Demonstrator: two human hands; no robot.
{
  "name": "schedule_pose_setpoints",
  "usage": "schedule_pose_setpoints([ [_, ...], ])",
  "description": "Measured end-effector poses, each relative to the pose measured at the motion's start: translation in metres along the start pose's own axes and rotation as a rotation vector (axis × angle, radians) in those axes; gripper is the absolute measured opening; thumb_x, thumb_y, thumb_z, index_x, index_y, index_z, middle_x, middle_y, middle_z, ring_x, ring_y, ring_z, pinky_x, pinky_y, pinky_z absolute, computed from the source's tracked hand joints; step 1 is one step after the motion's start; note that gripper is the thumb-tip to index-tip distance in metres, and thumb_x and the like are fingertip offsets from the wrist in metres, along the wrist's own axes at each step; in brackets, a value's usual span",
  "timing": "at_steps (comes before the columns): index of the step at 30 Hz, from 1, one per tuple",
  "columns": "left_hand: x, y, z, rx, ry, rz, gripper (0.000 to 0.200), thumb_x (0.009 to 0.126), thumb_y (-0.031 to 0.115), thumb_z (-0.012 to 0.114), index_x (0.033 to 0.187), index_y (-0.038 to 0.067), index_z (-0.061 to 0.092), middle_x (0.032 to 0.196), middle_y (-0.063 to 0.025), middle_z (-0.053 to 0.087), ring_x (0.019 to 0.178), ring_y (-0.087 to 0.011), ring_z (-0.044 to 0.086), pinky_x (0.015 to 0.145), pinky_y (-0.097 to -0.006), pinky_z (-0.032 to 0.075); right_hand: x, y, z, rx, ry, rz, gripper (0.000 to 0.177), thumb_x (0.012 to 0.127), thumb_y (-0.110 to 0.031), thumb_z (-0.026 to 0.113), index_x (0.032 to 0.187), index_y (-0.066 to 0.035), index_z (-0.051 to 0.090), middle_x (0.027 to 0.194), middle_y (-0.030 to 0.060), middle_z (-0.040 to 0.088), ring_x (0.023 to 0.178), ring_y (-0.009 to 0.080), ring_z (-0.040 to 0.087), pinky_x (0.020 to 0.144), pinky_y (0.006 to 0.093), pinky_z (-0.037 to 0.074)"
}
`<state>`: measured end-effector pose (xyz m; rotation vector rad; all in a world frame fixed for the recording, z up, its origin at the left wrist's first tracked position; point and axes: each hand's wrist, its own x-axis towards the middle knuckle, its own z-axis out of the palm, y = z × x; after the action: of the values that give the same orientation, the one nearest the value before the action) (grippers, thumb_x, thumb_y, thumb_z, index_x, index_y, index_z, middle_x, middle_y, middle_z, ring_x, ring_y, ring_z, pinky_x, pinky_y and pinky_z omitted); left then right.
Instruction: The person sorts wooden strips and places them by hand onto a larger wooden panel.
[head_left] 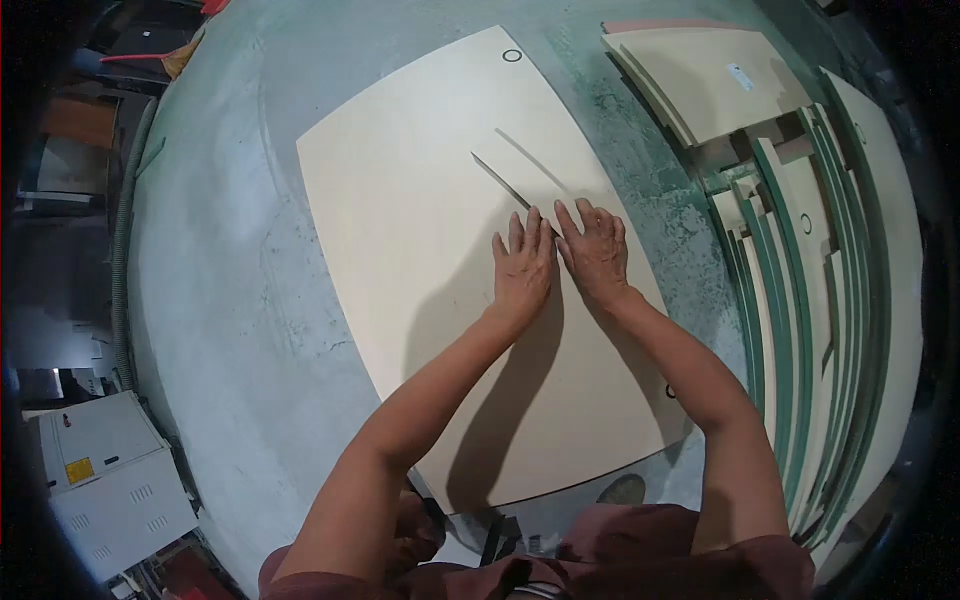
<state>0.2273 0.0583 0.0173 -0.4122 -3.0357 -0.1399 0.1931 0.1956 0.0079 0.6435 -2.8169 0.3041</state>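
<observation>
A large pale board (400, 200) lies in front of me, with a small black ring mark near its far corner. Above its middle a thin dark strip (498, 178) points up and to the left, and its near end meets my hands. My left hand (524, 268) has its fingers spread, with the fingertips beside the strip's near end. Just to the right, my right hand (597, 250) is also spread, its thumb side close to my left hand. Whether either hand grips the strip is hidden at the fingertips.
Cut boards (715, 80) and long green-edged strips (790, 300) are stacked at the right. A white metal cabinet (120, 480) stands at the lower left, below a grey hose (122, 250). A shoe (623, 489) shows by the board's near edge.
</observation>
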Motion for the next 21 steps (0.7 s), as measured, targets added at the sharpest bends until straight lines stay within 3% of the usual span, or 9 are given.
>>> schedule_pose_setpoints([
  [3,0.026,-0.012,0.014,-0.017,0.103,-0.048,0.05,0.082,0.014,0.051,0.128,0.001,0.039,0.136,-0.0158,0.036,0.125,-0.037,0.035,0.096,-0.0584,0.028,0.029,0.007,0.009,0.013,0.034,-0.026,0.055,0.078,-0.024,0.064,0.128,-0.017,0.045,0.122,0.0102,0.041,0.106,0.027,0.042,0.089,0.0442,0.033],
  [8,0.13,-0.066,0.025,0.056,0.244,-0.113,0.05,0.085,0.023,0.047,0.133,0.014,0.037,0.132,-0.0087,0.043,0.12,-0.0311,0.042,0.094,-0.0619,0.027,0.128,0.025,0.053,-0.005,0.17,0.021,0.044,0.083,-0.023,0.055,0.125,-0.018,0.047,0.12,0.0115,0.045,0.104,0.0297,0.046,0.086,0.0476,0.036],
  [11,0.184,-0.097,0.032,0.096,0.294,-0.09,0.047,0.083,0.024,0.05,0.128,0.014,0.043,0.126,-0.0083,0.048,0.114,-0.0307,0.046,0.091,-0.0647,0.028,0.188,0.037,0.084,-0.079,0.192,0.046,0.042,0.085,-0.024,0.051,0.126,-0.02,0.046,0.12,0.0121,0.045,0.106,0.034,0.044,0.087,0.0498,0.036],
  [16,0.243,-0.129,0.032,0.093,0.216,-0.041,0.043,0.083,0.024,0.051,0.124,0.013,0.046,0.123,-0.0078,0.049,0.116,-0.0332,0.043,0.089,-0.0676,0.028,0.247,0.048,0.108,-0.097,0.16,0.157,0.044,0.086,-0.022,0.048,0.13,-0.023,0.04,0.122,0.0128,0.042,0.107,0.0361,0.042,0.085,0.052,0.037],
  [21,0.254,-0.12,0.021,0.203,0.123,-0.061,0.041,0.083,0.025,0.05,0.122,0.009,0.048,0.122,-0.0076,0.05,0.118,-0.0372,0.04,0.089,-0.0684,0.027,0.248,0.048,0.099,-0.081,0.128,0.185,0.045,0.087,-0.019,0.046,0.131,-0.024,0.038,0.122,0.0138,0.04,0.108,0.0368,0.042,0.085,0.0542,0.038],
])
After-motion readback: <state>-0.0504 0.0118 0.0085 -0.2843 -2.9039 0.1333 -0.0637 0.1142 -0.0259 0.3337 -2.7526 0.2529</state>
